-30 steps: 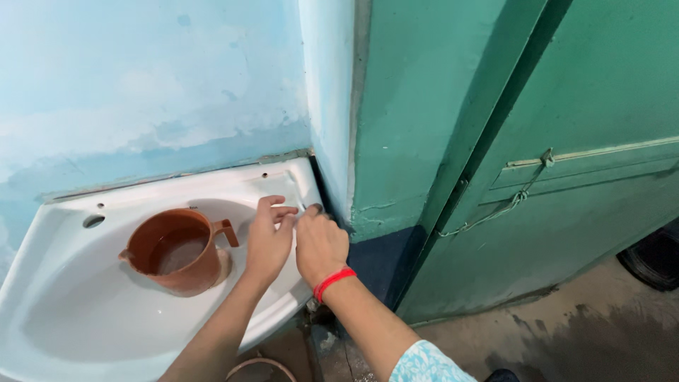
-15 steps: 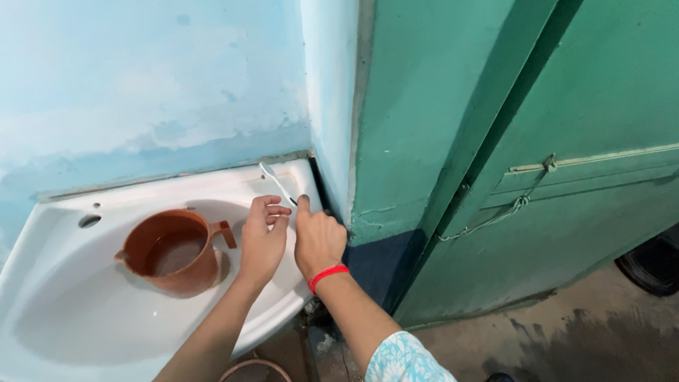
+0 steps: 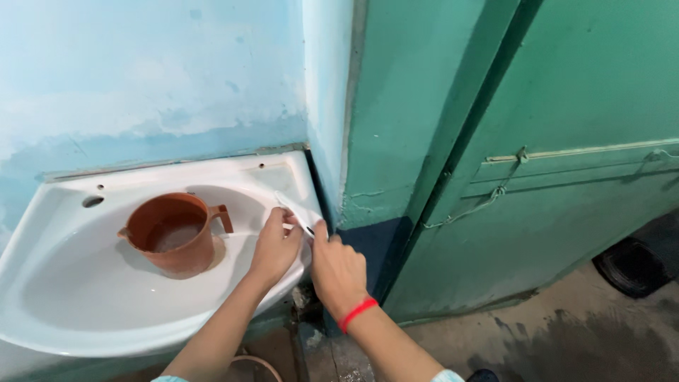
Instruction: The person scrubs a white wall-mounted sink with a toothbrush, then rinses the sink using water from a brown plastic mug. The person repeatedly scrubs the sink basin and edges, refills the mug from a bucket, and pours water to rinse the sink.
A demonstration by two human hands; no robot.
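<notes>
Head view shows both hands meeting over the right rim of the white corner washbasin (image 3: 106, 332). Her right hand (image 3: 338, 267) pinches a white toothbrush (image 3: 293, 212), slanting up-left over the rim; the left hand (image 3: 274, 244) is curled at its lower end, fingers touching the handle. A brown plastic mug (image 3: 173, 233) holding water stands in the bowl, near the left hand. To my eye, a firm pinch low on the handle, head kept over the bowl, would serve best.
</notes>
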